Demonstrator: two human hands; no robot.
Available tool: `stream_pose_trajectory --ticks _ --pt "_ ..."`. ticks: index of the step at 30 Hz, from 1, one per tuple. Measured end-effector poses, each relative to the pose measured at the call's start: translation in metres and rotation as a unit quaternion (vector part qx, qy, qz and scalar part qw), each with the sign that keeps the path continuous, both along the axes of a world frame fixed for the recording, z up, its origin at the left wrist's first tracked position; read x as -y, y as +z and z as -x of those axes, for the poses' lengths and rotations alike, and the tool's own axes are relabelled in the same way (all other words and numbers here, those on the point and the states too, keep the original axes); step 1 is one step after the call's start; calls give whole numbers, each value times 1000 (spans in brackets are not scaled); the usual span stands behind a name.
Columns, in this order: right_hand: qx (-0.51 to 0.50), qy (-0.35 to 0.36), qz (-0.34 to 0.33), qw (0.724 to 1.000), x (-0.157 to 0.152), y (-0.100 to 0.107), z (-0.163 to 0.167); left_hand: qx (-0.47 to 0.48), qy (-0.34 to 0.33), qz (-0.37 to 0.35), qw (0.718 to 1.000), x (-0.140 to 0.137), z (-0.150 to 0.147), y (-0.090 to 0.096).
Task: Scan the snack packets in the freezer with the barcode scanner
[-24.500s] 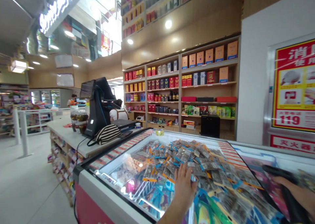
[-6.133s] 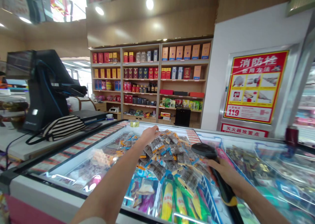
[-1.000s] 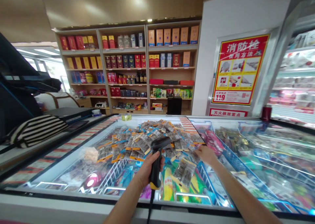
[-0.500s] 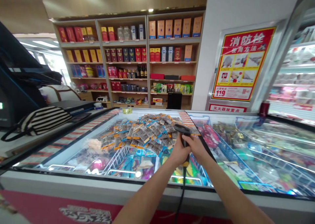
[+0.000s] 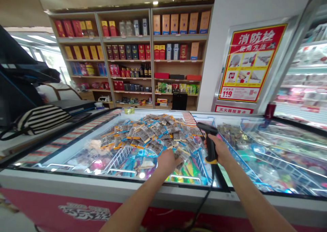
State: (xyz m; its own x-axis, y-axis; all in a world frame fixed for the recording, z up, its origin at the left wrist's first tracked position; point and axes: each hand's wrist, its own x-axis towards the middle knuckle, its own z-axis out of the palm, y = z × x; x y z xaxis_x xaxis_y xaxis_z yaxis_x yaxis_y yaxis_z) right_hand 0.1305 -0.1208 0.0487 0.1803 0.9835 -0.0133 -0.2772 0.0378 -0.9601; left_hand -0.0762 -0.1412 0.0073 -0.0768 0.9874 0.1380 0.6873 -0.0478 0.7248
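Note:
My right hand (image 5: pixel 221 149) is wrapped around the grip of a black and yellow barcode scanner (image 5: pixel 211 147), held upright over the freezer's glass top with its cord hanging down. My left hand (image 5: pixel 167 162) is at the near edge of a heap of small clear snack packets (image 5: pixel 153 131) with orange and blue edges. Between its thumb and fingers is one snack packet (image 5: pixel 183 154), partly covered by the hand. The heap lies on the glass, with wire baskets of bagged goods showing below.
A chest freezer (image 5: pixel 84 181) spans the front. A striped pouch (image 5: pixel 42 119) lies on the left counter near a dark monitor. A yellow tape roll (image 5: pixel 129 110) sits at the freezer's back edge, and a dark red can (image 5: pixel 270 110) at the right. Shelves of boxes line the wall.
My hands have come apart. The right one has moved right with the scanner; the left has let go of it, moved left and down, and taken a snack packet.

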Motion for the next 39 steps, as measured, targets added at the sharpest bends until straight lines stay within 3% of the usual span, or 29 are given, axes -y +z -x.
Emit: stream_pose_trajectory --ticks 3,6,10,16,20,28,31,34,39 --pt "33 18 -17 999 1 6 15 184 -23 26 982 -17 9 6" --pt "50 42 -48 997 2 13 30 280 -38 -9 959 -34 25 18" --pt "38 79 -60 994 -1 17 57 417 -9 -52 907 -48 48 32" --pt "78 160 -57 982 -4 19 96 540 57 -104 833 -66 104 37" --pt "122 193 -80 970 -11 19 112 571 103 -131 804 -74 146 39" --pt "167 274 -85 943 -12 9 126 584 111 -153 790 -89 159 32" --pt "136 307 -47 941 -11 3 125 583 103 -157 790 -94 156 30" --pt "110 310 -10 944 -10 -1 122 576 92 -154 797 -99 153 32" --pt "126 300 -32 945 -6 1 122 550 108 -150 814 -103 146 40"
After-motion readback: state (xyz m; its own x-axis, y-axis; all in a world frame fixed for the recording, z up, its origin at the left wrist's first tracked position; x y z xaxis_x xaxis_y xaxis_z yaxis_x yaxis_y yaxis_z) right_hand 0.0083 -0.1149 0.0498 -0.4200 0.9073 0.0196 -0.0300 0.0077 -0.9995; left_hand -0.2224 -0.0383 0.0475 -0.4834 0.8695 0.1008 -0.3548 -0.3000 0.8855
